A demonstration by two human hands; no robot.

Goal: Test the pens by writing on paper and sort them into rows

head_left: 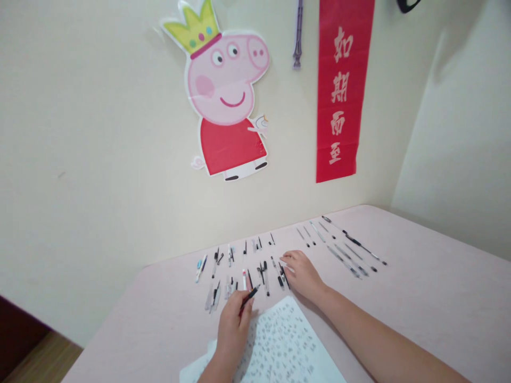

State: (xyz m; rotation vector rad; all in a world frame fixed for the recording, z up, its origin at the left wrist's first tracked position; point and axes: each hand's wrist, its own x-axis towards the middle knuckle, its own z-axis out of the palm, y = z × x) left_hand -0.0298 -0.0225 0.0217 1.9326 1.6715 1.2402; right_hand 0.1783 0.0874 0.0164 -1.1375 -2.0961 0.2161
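Note:
My left hand (235, 318) is closed around a dark pen (251, 296), its tip angled up and to the right. Below that hand lies a sheet of paper (285, 340) covered in handwritten characters. My right hand (301, 274) rests on the table with its fingers apart, beside a group of black and clear pen parts (281, 275). Whether its fingertips touch them is hard to tell. Left of it lie more taken-apart pens, among them a black and clear set (264, 276) and a white and red piece (245, 279).
Several whole pens and refills (347, 260) lie at the right rear of the pink table (423, 308). Further small groups of pen parts (215, 260) line the back left. Behind stands a wall with a cartoon pig cutout (231, 143) and a red banner (344, 106).

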